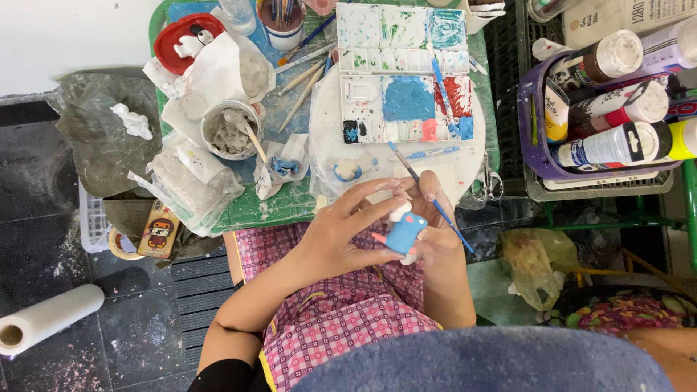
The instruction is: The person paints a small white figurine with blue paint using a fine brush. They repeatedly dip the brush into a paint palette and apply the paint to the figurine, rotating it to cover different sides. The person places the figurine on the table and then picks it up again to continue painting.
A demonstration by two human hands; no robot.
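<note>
Blue-painted figurine (405, 232) is pinched upright between both hands, off the tabletop's (247, 210) near edge. Left hand (341, 232) fingers close on its left side; right hand (435, 225) fingers also grip a thin brush (428, 196) slanting above it.

Paint bottles (610, 109) lie on their sides in a purple basket (528, 138), upper right: white, brown and yellow bodies, pale caps, labels in white, red and blue. A white sign (624, 18) with dark print sits at the top right corner. Lower left, a paper roll (47, 319) in clear wrap lies on the floor.
</note>
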